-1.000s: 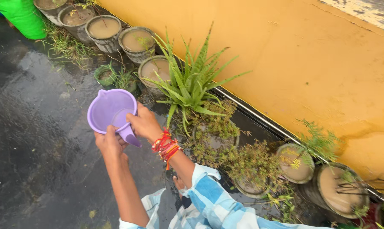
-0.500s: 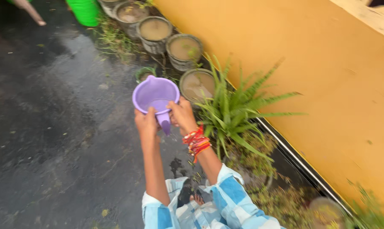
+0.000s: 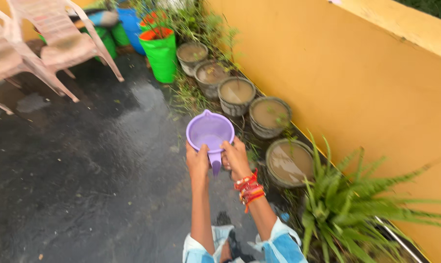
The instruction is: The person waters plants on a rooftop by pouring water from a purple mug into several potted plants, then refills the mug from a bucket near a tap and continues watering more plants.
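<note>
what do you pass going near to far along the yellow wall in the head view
spiky green plant → row of five muddy water-filled grey pots, nearest one → green bag planter → blue container

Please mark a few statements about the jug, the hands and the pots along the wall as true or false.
1. Both hands, the left hand and the right hand, hold the purple plastic jug. True.
2. The jug is brim-full of soil. False: it holds no soil.
3. Grey round pots stand along the yellow wall. True.
4. The red thread bracelets are on the left wrist. False: on the right wrist.
5. The green grow bag lies tipped over. False: it stands upright.
</note>
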